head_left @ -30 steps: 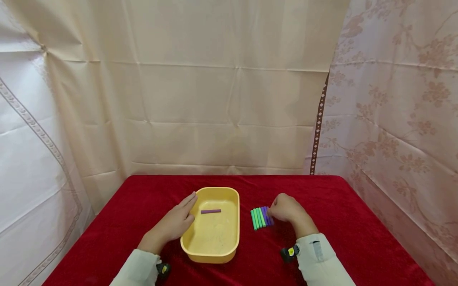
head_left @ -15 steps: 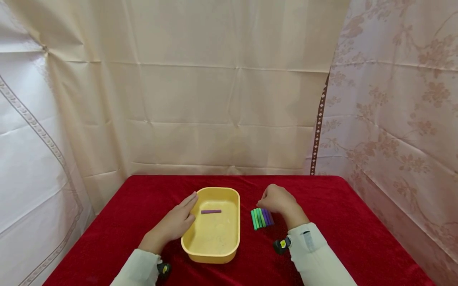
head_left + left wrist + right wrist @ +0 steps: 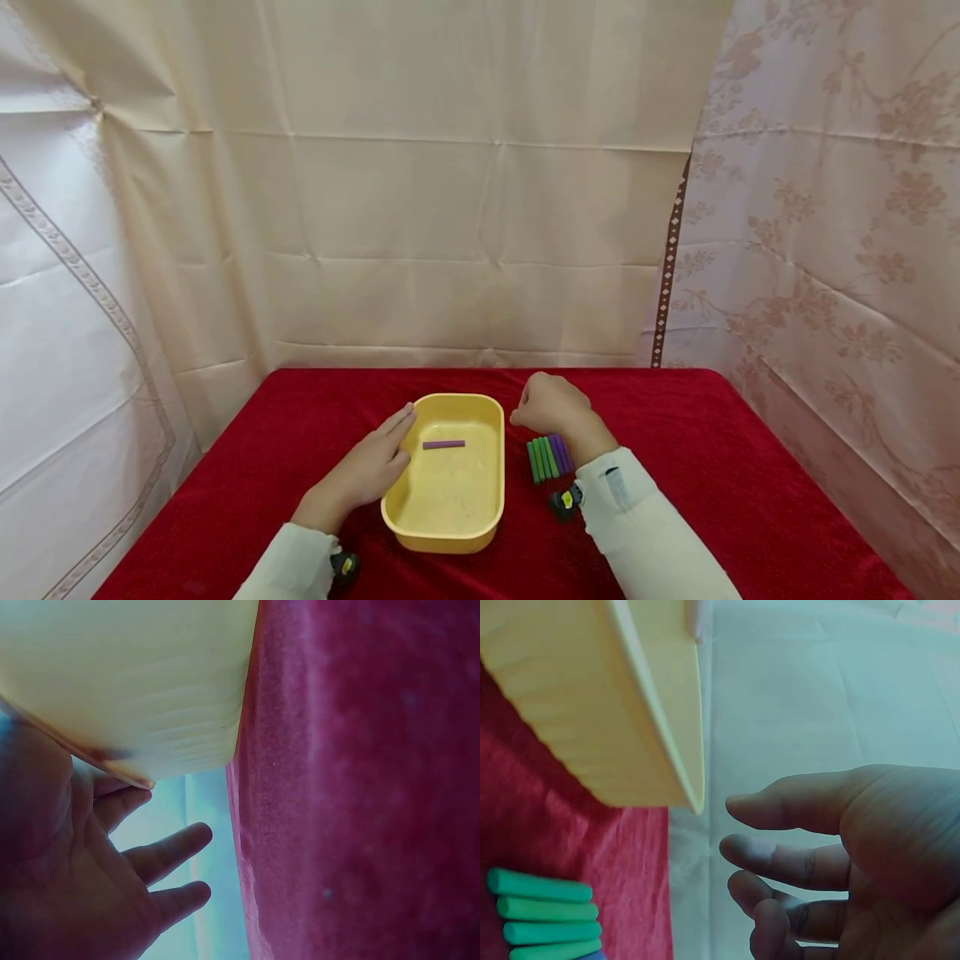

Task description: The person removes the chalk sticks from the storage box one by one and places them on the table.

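Note:
A yellow plastic tub (image 3: 450,533) stands on the red cloth in the middle of the head view, a purple chalk-like stick (image 3: 444,445) lying crosswise on its floor. My left hand (image 3: 367,467) rests on the tub's left rim; its fingers are straight, and the left wrist view shows several of them spread outside the wall. Just beyond the tub's right rim is my right hand (image 3: 553,407). In the right wrist view, its thumb and loosely bent fingers (image 3: 780,862) are apart with nothing between them. Green sticks (image 3: 542,460) and purple sticks (image 3: 561,454) lie side by side below the right wrist.
The table (image 3: 697,467) is covered with red velvet cloth. A beige curtain (image 3: 465,208) hangs behind it, with a flowered curtain (image 3: 840,250) on the right and a white one (image 3: 60,292) on the left. Each wrist wears a small black camera.
My right hand has moved left and away from me, from the purple sticks toward the tub's far right corner. The left hand and the stick in the tub have stayed put.

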Available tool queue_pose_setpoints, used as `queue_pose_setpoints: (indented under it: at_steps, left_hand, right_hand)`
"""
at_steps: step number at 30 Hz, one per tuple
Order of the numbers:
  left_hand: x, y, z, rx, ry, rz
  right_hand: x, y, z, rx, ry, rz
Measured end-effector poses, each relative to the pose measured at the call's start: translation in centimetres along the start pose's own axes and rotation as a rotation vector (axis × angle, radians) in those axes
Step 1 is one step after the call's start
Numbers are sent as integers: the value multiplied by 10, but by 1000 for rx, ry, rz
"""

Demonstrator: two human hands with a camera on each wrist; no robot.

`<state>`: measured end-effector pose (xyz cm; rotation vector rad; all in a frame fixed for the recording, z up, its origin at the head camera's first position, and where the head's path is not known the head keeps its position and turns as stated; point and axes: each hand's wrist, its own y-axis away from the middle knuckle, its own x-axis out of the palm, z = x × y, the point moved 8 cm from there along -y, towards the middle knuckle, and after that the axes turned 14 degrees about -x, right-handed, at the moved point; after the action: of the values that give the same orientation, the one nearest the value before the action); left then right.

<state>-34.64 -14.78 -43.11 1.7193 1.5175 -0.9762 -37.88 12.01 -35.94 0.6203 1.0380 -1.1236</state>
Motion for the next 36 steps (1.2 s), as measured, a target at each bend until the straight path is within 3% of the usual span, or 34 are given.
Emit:
queue_pose_setpoints:
  at_steps: [14, 30, 36]
  left_hand:
    - [1, 0, 3, -19, -14, 2]
    - [2, -1, -2, 24, -31, -7]
    - [0, 2, -4, 45, -45, -25]
  right_hand:
    - [17, -28, 37, -33, 54, 34]
    - [53, -48, 63, -95, 59, 50]
    - [66, -56, 76, -119, 123, 64]
